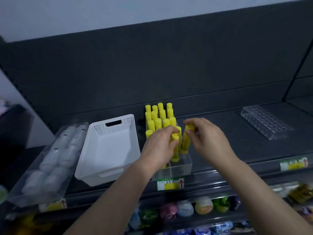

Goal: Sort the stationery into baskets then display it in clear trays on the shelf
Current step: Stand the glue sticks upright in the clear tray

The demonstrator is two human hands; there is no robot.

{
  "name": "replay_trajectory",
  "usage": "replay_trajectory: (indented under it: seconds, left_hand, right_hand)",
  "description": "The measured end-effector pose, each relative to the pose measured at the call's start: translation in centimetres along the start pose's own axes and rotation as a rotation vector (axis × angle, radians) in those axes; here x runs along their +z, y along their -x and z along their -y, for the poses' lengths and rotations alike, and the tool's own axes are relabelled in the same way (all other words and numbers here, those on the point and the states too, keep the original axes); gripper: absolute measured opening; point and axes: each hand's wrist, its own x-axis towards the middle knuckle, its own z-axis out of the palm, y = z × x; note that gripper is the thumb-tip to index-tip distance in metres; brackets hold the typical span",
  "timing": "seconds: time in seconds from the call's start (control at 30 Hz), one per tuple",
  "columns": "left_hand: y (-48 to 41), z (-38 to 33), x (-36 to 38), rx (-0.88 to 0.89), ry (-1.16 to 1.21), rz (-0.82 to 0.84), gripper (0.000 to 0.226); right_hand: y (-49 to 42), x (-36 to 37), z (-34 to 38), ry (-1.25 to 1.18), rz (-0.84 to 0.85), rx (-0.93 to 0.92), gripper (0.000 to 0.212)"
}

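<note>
Head view: right hand (209, 139) pinched upright glue stick (185, 144) inside clear tray (183, 167), front-right; left hand (159, 146) gripped adjacent sticks (175, 154).

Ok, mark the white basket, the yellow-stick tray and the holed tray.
white basket (110, 146): head view, bare floor inside.
yellow-stick tray (182, 167): head view, clear front wall.
holed tray (266, 122): head view, top face.
</note>
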Motion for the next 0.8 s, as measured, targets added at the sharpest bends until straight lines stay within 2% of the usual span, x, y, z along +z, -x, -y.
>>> replay_trajectory:
  seconds: [0.13,0.23,0.33,0.43,0.57,0.7,0.73,0.8]
  left_hand:
    - [0.8,1.0,1.3,0.001,-0.177,0.018,0.033]
    - [1.1,1.9,1.7,-0.012,-0.196,0.009,0.037]
    - [1.2,1.9,1.2,0.047,-0.144,-0.113,0.041]
    - [1.4,1.9,0.6,0.034,-0.110,-0.254,0.032]
    - [2.4,3.1,0.3,0.029,-0.122,-0.421,0.022]
    - [4.0,4.0,0.3,0.077,-0.149,-0.473,0.012]
    - [4.4,4.2,0.3,0.073,-0.157,-0.465,0.008]
    - [5.2,4.7,0.6,0.062,-0.155,-0.432,0.003]
  right_hand:
    - [-0.2,0.7,-0.6,-0.031,0.056,-0.058,0.027]
    - [-0.1,1.3,-0.8,-0.009,0.093,-0.077,0.028]
    - [0.3,2.0,-1.0,0.027,0.105,-0.094,0.027]
    - [0.7,2.7,-1.4,0.046,0.152,-0.081,0.029]
    - [1.3,3.5,-2.2,0.094,0.292,-0.028,0.042]
    - [1.9,3.5,-2.6,0.010,0.273,0.051,0.076]
    - [2.1,3.4,-2.7,0.027,0.275,0.069,0.080]
    - [2.5,3.3,-2.8,0.106,0.327,0.098,0.072]
